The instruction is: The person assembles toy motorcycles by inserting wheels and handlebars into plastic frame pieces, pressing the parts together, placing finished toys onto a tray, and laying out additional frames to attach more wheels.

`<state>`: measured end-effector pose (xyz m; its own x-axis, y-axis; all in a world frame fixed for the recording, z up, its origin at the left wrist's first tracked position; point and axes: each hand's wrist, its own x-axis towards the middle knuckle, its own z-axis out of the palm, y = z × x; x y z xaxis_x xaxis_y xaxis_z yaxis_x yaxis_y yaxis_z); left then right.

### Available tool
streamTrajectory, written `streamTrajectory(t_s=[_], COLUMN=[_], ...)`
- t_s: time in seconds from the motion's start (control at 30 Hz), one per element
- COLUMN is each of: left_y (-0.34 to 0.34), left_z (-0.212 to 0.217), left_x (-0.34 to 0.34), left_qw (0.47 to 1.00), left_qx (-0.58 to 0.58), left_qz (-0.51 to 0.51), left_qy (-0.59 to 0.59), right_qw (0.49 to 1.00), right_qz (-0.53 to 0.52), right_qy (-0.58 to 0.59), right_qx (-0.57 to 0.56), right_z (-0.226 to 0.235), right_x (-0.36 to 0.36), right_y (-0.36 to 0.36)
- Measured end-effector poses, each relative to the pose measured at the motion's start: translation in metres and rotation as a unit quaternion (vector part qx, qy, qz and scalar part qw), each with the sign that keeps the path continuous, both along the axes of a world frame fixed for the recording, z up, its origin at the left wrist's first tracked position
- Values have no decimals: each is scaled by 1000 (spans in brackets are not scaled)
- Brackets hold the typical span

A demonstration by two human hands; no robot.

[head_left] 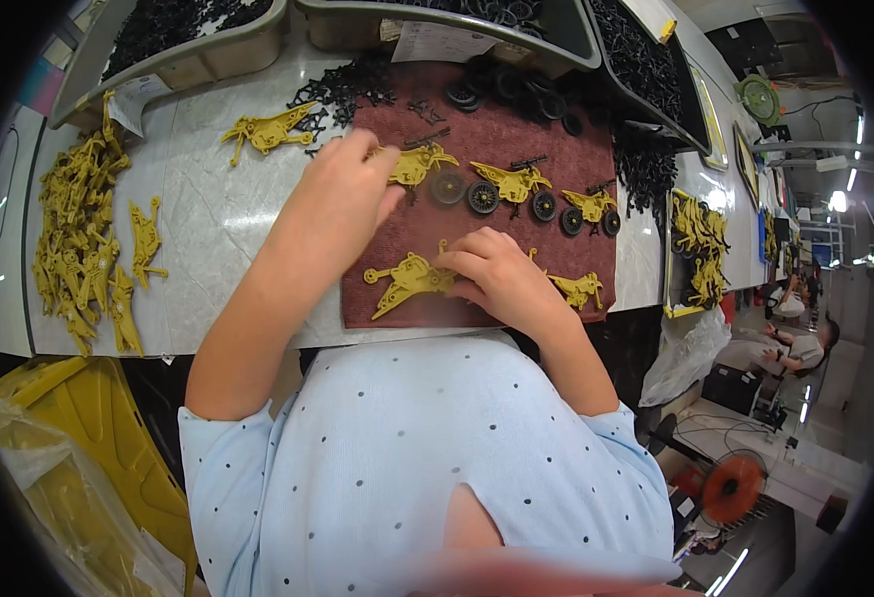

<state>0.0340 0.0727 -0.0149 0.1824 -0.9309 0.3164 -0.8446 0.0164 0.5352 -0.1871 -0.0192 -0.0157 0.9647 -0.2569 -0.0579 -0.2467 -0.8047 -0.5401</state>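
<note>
My left hand (347,184) reaches over the far left of a dark red cloth (517,90), its fingers closed at the left end of a yellow toy motorcycle body (422,165). A black wheel (447,188) lies against that body. Nearer to me, my right hand (502,271) has its fingertips closed on the right end of another yellow motorcycle body (407,283); the exact grip is partly hidden. To the right stand two toy motorcycles with black wheels, a larger-looking one (513,183) and a farther-right one (590,205). Another yellow body (578,290) lies beyond my right hand.
A pile of yellow bodies (79,234) covers the table's left side; one (268,129) lies apart. Loose black wheels (507,85) and small black parts (342,92) lie at the back. Grey bins (208,62) of black parts line the far edge. A yellow-filled tray (698,234) stands right.
</note>
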Motion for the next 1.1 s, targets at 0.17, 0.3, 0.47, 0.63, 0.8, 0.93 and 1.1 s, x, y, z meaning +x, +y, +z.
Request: streamTrajectory(t_s=[0.17,0.3,0.47,0.63,0.8,0.93,1.1], left_y=[40,47,24,-6,-19,-22,-18], left_z=[15,6,-8,-17,-23,-29,-30], left_x=[-24,-34,-21,0,1,6,7], left_qw=[992,996,998,998,998,995,996], left_qx=[46,34,-65,-37,-39,-40,-36], left_qz=[-107,-72,-16,-52,-33,-16,-5], left_qy=[40,26,-9,-12,-47,-88,-87], right_qw=[996,973,910,906,944,958,959], right_qz=[-8,-131,-230,-265,-272,-251,-243], right_qy=[-63,-88,-115,-103,-127,-122,-105], right_qx=[60,168,325,313,139,59,100], right_z=[-2,5,0,-5,-8,-6,-7], right_x=[5,17,42,65,70,71,75], right_y=[-7,-11,-30,-58,-64,-62,-56])
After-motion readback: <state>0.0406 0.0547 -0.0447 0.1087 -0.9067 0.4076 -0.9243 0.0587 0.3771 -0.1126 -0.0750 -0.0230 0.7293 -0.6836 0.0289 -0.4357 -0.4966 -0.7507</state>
